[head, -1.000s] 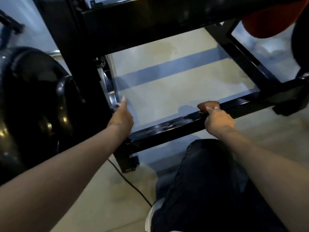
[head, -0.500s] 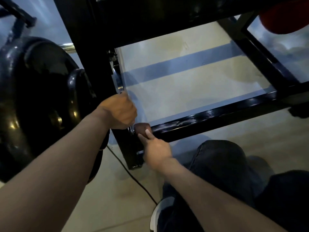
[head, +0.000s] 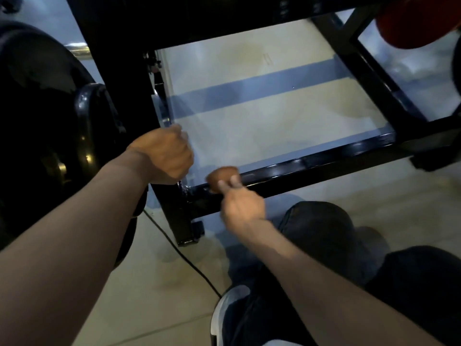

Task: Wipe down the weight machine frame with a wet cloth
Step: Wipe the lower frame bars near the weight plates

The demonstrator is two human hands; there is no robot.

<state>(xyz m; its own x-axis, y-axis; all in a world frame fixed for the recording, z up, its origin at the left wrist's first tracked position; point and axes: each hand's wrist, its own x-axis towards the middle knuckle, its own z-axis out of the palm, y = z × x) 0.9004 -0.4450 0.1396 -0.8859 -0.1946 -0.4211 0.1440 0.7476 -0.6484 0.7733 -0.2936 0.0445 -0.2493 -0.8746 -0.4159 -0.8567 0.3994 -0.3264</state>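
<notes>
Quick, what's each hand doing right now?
Left hand: fingers curled, apparently gripping the frame's side bar.
Right hand: holds a brown cloth on the front bar.

A gym: black weight plates beside a steel machine frame.

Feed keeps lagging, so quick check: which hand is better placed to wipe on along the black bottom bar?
Right. The right hand already pinches the brown wadded cloth against the glossy black metal bottom bar near its left corner. The left hand is fisted at the upright, seemingly bracing.
</notes>
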